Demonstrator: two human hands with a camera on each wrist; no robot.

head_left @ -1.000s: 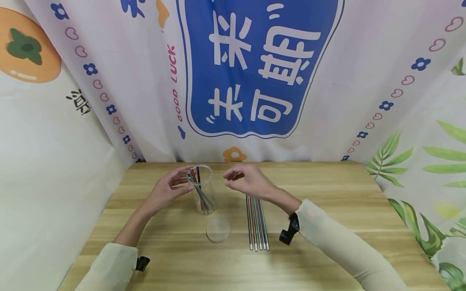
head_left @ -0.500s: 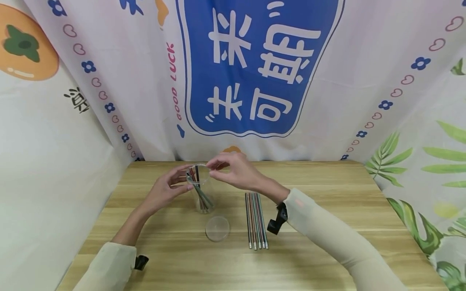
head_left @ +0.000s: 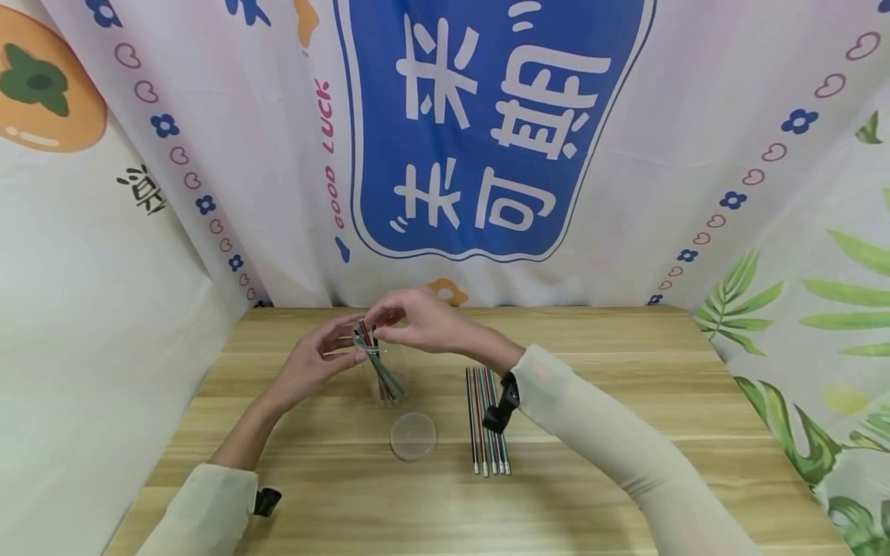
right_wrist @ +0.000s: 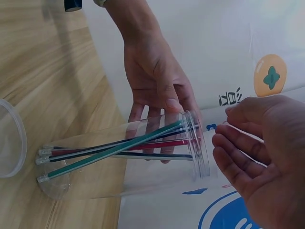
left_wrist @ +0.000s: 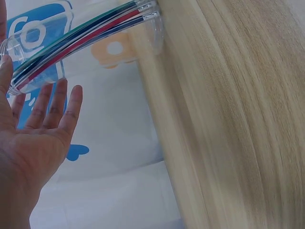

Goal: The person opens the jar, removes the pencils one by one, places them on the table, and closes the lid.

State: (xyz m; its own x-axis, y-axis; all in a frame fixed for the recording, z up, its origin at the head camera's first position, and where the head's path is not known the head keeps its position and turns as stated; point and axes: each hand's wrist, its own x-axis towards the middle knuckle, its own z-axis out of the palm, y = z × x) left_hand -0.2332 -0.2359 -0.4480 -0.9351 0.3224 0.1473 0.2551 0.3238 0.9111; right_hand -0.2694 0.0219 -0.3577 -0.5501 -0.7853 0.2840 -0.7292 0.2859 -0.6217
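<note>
A clear, tall plastic jar (right_wrist: pixel 157 179) stands on the table, with several pencils (right_wrist: pixel 114 149) leaning inside it, their eraser ends at the bottom. My left hand (head_left: pixel 316 357) holds the jar near its rim, thumb on one side and fingers behind it. Over the jar's mouth is my right hand (head_left: pixel 426 320), fingers bent and nothing visible between them. In the right wrist view its fingertips are just off the rim. A row of several pencils (head_left: pixel 480 425) lies on the table below my right forearm, eraser ends toward me.
A round clear lid (head_left: pixel 413 437) lies flat in front of the jar, left of the pencil row. The wooden table (head_left: pixel 591 479) ends at a printed cloth (head_left: pixel 584 286) hanging behind it.
My right hand has moved left, from above the pencil row to the jar's mouth. The left hand stays on the jar, and the lid and pencil row lie where they were.
</note>
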